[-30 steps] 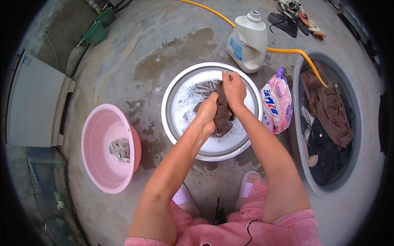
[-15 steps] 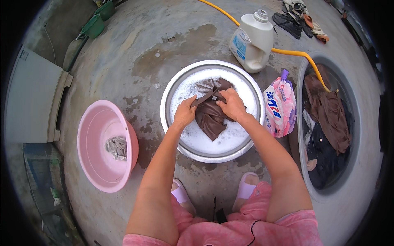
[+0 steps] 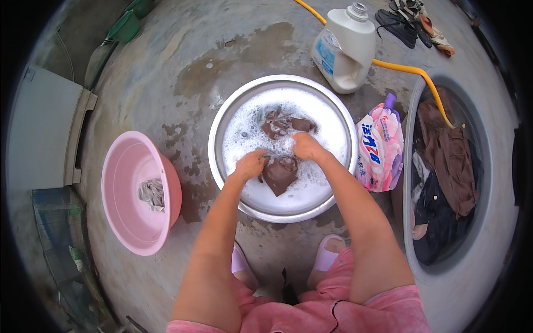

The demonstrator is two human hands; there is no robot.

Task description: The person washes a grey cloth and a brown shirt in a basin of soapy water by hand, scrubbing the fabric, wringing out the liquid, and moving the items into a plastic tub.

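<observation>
One pale, boxy unit [image 3: 41, 130] stands at the far left, with a green bucket [image 3: 124, 26] beyond it by the wall. Next on the concrete floor [image 3: 205, 111] sits a pink basin [image 3: 125, 183] holding a crumpled grey cloth [image 3: 151, 193]. In the middle, a round metal basin [image 3: 284, 216] is full of white foam [image 3: 330, 119], and a brown cloth [image 3: 280, 176] lies partly sunk in it. The left hand [image 3: 251, 164] is at the cloth's left edge, fingers curled inward; suds hide their tips, so I cannot tell whether they grip. The right hand [image 3: 308, 147] reaches down at its upper right, its fingers also too hidden to judge. Just behind the basin's right side stands an uncapped white jug [image 3: 344, 50]; beside the rim is a pink-and-purple pouch [image 3: 381, 147]. Shoes [image 3: 400, 28] lie farther back. A yellow hose [image 3: 408, 69] runs into a grey tub [image 3: 409, 166] at far right, over brown and dark clothes [image 3: 452, 166].
</observation>
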